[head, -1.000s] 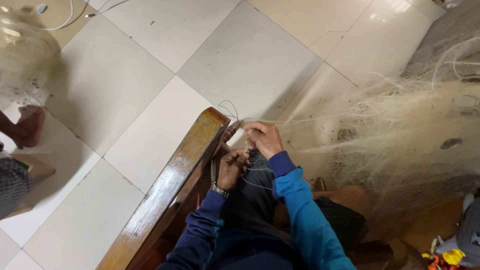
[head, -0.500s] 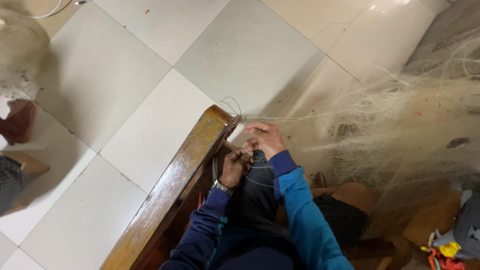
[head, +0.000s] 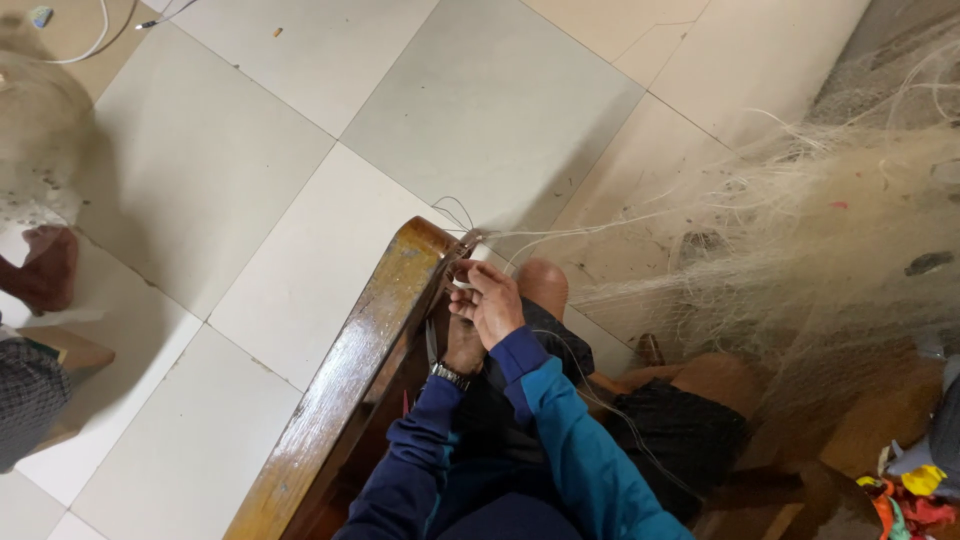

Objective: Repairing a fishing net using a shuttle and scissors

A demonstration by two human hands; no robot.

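My right hand [head: 492, 302] lies over my left hand [head: 463, 347] at the upper end of a worn wooden beam [head: 360, 370]. The right fingers pinch pale net thread [head: 560, 232] and a small white piece at the beam's tip. My left hand, with a watch at the wrist, is curled just under it, fingers mostly hidden. Thin strands run from the beam end to a big tangled heap of whitish fishing net [head: 810, 240] on the right. My bare knee [head: 545, 285] shows just beyond the hands.
Pale floor tiles [head: 250, 150] fill the left and top. Another person's foot [head: 45, 268] and checked garment [head: 25, 395] sit at the left edge under a second net heap [head: 40, 120]. Colourful scraps [head: 900, 495] lie bottom right. A white cable [head: 90, 40] is top left.
My right hand has come down over my left hand, and both have closed in on the beam's tip. The view has shifted slightly.
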